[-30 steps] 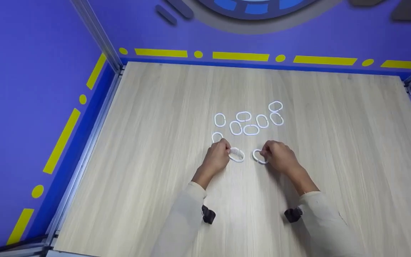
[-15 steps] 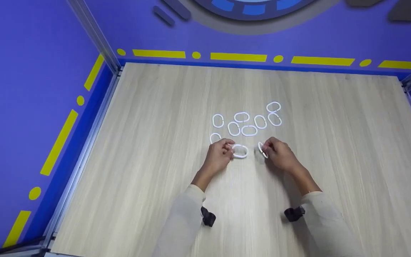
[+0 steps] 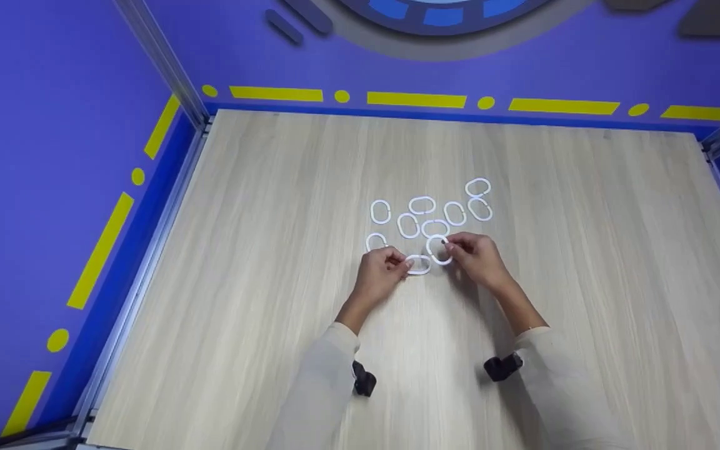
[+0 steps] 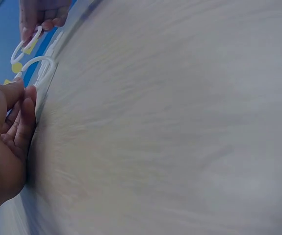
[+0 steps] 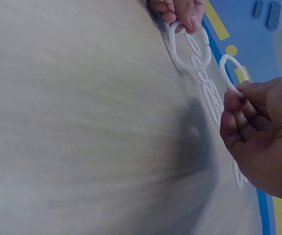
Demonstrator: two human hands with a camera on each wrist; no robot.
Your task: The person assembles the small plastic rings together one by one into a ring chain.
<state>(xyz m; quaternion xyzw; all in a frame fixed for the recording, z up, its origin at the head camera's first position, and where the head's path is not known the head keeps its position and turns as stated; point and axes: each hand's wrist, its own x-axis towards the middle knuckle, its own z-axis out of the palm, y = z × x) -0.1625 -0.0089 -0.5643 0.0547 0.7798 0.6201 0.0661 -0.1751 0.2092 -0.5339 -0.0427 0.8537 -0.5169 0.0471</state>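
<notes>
The left hand (image 3: 384, 273) is pinching a white, oval, plastic-looking link (image 5: 173, 48) over the pale wood-grain desk (image 3: 272, 250); the right hand (image 3: 480, 260) is pinching a matching second link (image 5: 226, 57) nearby. Apparently they are being joined; the next move is probably calling for aligning a gap.

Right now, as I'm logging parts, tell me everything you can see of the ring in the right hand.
The ring is a slim white oval loop, smooth and plastic-looking. The right hand pinches it at one end or side between thumb and fingers; nothing else visibly touches it. It is held tilted above the wood-patterned table. Whether the loop has a gap is hard to tell.
</notes>
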